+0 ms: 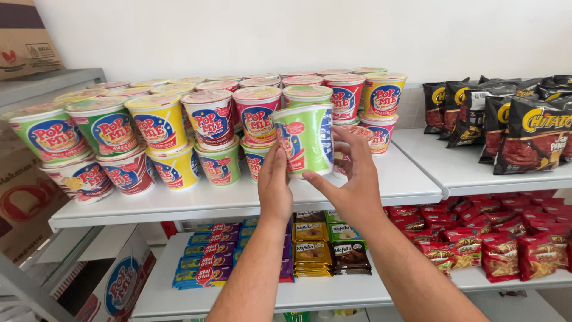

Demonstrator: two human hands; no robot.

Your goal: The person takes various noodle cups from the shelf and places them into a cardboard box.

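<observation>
Your left hand and right hand grasp the green noodle cup from either side, its long axis upright, above the white shelf.

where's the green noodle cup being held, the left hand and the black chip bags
green noodle cup (307, 140), head view, its side wall
left hand (274, 185), head view, back of hand
black chip bags (530, 140), head view, front of nearest bag

Light: bright, even, soft, from above.
Shadows: faint, under the white shelf.
Focus: sharp throughout.
Edges: slight wide-angle bending.
</observation>
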